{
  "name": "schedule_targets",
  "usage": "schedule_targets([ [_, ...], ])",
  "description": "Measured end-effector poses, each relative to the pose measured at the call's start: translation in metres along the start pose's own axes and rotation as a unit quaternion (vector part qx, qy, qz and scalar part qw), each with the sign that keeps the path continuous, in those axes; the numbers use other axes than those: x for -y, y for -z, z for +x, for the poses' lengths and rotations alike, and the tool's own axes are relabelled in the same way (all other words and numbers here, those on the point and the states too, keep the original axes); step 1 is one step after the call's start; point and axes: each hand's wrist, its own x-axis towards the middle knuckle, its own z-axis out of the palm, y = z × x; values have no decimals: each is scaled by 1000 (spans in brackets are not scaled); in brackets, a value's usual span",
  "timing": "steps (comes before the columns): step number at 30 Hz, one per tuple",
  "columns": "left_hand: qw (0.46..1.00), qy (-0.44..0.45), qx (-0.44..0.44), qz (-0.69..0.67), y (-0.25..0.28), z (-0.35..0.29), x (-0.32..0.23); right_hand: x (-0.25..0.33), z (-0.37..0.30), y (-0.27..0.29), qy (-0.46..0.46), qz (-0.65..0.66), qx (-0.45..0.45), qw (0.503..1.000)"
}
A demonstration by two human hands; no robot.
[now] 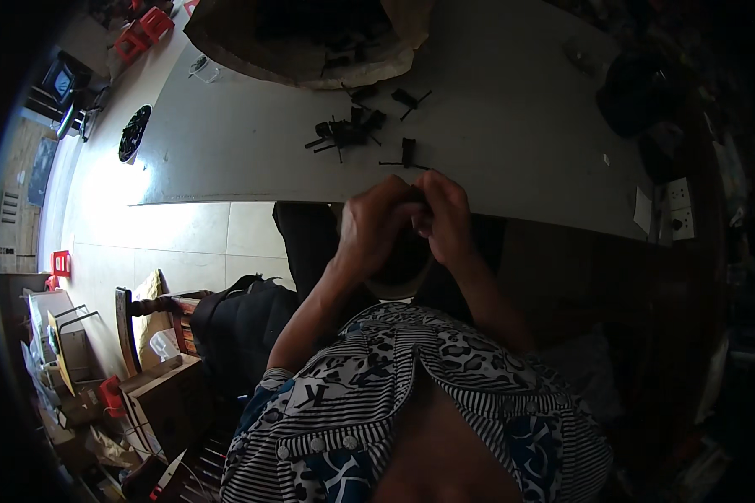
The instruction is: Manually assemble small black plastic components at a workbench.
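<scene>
My left hand (pixel 371 220) and my right hand (pixel 448 216) meet at the near edge of the grey table (pixel 512 138). The fingers of both are bent and pressed together at the tips. Whatever is between them is hidden by the fingers and the dim light. Just beyond my fingertips lies a small black part with a thin stem (pixel 408 153). Farther off is a loose pile of similar black parts (pixel 344 134), and another black part (pixel 410 102) lies to its right.
A large open sack (pixel 302 74) with dark contents stands at the table's far side. Beside it is a clear plastic cup (pixel 203 70). A dark bundle (pixel 637 94) and a power socket strip (pixel 679 208) are at right. A black bag (pixel 247 323) hangs on a chair at left.
</scene>
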Motion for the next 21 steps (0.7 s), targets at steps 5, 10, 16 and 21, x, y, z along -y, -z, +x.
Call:
schedule_targets([
  [5, 978, 51, 41, -196, -1, -1, 8, -12, 13, 2, 50, -72, -58, 994],
  [10, 941, 124, 10, -315, -9, -6, 34, -37, 11, -6, 123, -113, -119, 979],
  [16, 922, 137, 100, -347, 8, -3, 46, -13, -3, -9, 149, -220, -38, 963],
  [21, 911, 167, 96, -364, 9, -6, 33, -2, 3, 10, 161, -323, 84, 929],
])
